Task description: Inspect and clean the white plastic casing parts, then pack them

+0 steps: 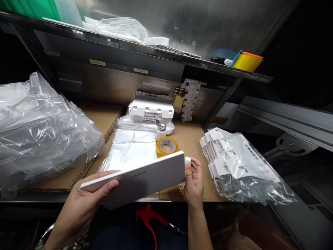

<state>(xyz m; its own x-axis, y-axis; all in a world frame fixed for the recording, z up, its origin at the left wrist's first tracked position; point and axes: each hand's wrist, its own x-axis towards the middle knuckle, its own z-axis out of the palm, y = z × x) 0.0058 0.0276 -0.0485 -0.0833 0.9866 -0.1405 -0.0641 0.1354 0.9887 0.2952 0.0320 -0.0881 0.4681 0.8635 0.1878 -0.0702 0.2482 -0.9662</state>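
Observation:
A flat white panel (148, 178) with dark lettering is held tilted above the bench's front edge. My left hand (91, 194) grips its left end, thumb on the lettered face and fingers behind. At the right end, my right hand (194, 180) is closed around a small white piece (187, 161), close to the panel's edge. Behind the panel lie a roll of yellow tape (167, 147) and a small bottle with a metal top (161, 130). A pile of clear bags (132, 147) lies left of the tape.
Bagged sheets (39, 135) are heaped on cardboard at the left. Bagged white parts (234, 159) lie at the right, and more white parts (151, 109) at the back. A shelf (125, 47) crosses above. A red air gun (149, 217) hangs below the front edge.

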